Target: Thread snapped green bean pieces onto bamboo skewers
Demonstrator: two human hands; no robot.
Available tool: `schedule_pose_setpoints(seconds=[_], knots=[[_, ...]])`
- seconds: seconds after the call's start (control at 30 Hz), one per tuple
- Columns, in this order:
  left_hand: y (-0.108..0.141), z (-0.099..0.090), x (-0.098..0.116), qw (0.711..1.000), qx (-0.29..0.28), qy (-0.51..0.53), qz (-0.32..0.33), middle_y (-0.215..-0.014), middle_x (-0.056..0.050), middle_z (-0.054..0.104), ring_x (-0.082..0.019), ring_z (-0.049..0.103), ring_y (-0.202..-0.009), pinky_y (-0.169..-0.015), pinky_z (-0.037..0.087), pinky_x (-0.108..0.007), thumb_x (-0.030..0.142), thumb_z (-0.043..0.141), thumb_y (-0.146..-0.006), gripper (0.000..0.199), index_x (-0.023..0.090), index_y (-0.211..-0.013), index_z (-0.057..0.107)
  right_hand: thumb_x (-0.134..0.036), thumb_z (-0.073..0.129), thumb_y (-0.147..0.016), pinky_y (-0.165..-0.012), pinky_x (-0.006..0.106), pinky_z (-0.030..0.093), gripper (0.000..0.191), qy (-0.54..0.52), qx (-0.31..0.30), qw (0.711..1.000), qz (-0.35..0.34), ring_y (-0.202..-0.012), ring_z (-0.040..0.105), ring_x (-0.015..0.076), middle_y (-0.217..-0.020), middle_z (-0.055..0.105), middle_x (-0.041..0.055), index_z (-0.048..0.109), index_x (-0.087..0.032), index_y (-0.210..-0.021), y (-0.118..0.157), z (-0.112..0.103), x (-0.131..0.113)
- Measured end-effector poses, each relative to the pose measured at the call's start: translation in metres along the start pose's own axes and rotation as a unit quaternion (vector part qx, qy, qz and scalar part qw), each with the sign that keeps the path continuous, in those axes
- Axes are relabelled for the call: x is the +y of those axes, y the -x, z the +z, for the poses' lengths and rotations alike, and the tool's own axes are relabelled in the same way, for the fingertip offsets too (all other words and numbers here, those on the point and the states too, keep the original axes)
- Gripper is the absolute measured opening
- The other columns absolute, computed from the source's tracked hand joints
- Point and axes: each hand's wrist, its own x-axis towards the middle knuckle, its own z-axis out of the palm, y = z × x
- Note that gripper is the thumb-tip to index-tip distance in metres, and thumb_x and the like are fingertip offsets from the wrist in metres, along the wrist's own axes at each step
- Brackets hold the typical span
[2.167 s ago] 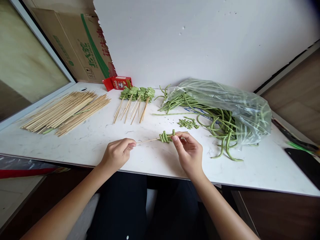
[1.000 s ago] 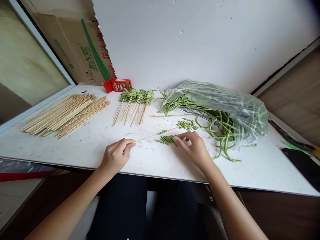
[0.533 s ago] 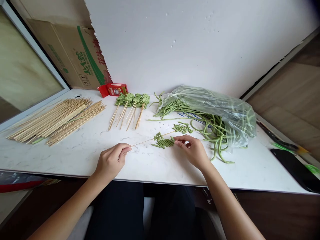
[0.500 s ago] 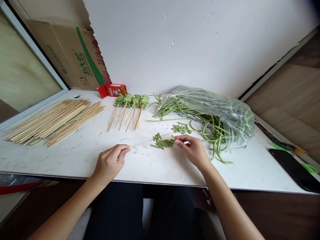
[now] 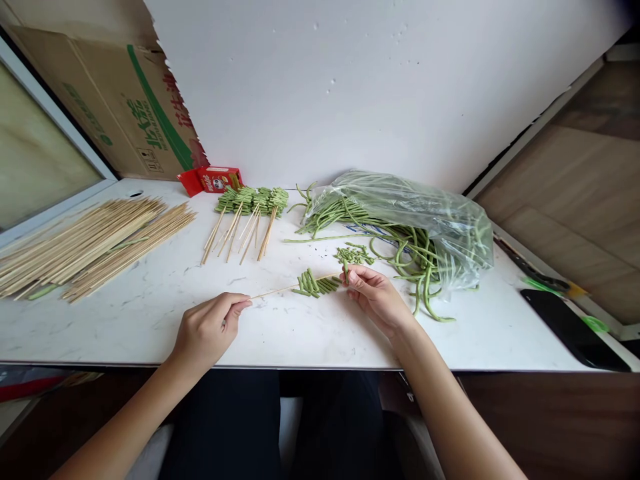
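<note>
My left hand (image 5: 207,328) pinches the near end of a thin bamboo skewer (image 5: 273,292), which slants up to the right just above the table. Several cut green bean pieces are threaded on its far part. Between thumb and fingers, my right hand (image 5: 375,297) grips one short green bean piece (image 5: 345,269) at the skewer's far end; whether the tip pierces it I cannot tell. Under the skewer lies a row of cut bean pieces (image 5: 327,285), partly hidden by the threaded ones. A small heap of short bean pieces (image 5: 354,254) sits just beyond my right hand.
Finished bean skewers (image 5: 253,200) lie at the back, near a red box (image 5: 215,179). Loose bamboo skewers (image 5: 90,243) cover the left side. Long beans (image 5: 423,250) spill from a clear plastic bag (image 5: 465,233) on the right. A black phone (image 5: 573,327) rests at the right edge.
My right hand has lifted a bean piece from the row to the skewer's far end. My left hand still holds the skewer. The whole view has shifted slightly.
</note>
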Motion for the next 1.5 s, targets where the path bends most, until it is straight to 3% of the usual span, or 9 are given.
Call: schedule_pose_setpoints(seconds=[0.93, 1.27, 1.37, 1.5], knots=[[-0.002, -0.001, 0.002, 1.0, 0.004, 0.005, -0.011, -0.088, 0.001, 0.083, -0.015, 0.079, -0.074, -0.068, 0.06, -0.024, 0.01, 0.062, -0.1, 0.015, 0.02, -0.097, 0.071, -0.051, 0.096, -0.072, -0.069, 0.031, 0.045, 0.033, 0.041, 0.023, 0.999, -0.018, -0.075, 0.056, 0.0153, -0.095, 0.077, 0.0031, 0.085, -0.025, -0.088, -0.001, 0.001, 0.005], [0.001, 0.0, -0.001, 1.0, -0.011, -0.013, -0.01, -0.085, 0.002, 0.082, -0.014, 0.079, -0.073, -0.067, 0.06, -0.024, 0.005, 0.06, -0.099, 0.018, 0.02, -0.094, 0.068, -0.051, 0.097, -0.07, -0.067, 0.033, 0.042, 0.031, 0.045, 0.055, 0.996, -0.057, -0.067, 0.05, 0.0139, -0.081, 0.074, 0.0023, 0.086, -0.025, -0.082, -0.001, 0.013, 0.012], [0.001, 0.0, -0.002, 1.0, -0.014, -0.012, -0.01, -0.085, 0.002, 0.082, -0.014, 0.079, -0.074, -0.068, 0.06, -0.023, 0.004, 0.059, -0.098, 0.019, 0.02, -0.093, 0.068, -0.049, 0.095, -0.073, -0.07, 0.034, 0.045, 0.028, 0.05, 0.057, 0.995, -0.071, -0.069, 0.054, 0.0153, -0.079, 0.073, 0.0018, 0.086, -0.025, -0.084, -0.001, 0.013, 0.015], [0.001, 0.0, -0.002, 1.0, -0.009, -0.009, -0.011, -0.083, 0.002, 0.081, -0.015, 0.079, -0.072, -0.068, 0.062, -0.024, 0.002, 0.058, -0.095, 0.021, 0.02, -0.093, 0.068, -0.047, 0.094, -0.075, -0.082, 0.038, 0.051, 0.023, 0.075, 0.064, 0.989, -0.11, -0.082, 0.065, 0.0203, -0.09, 0.079, 0.0035, 0.086, -0.027, -0.084, 0.0, 0.013, 0.017]])
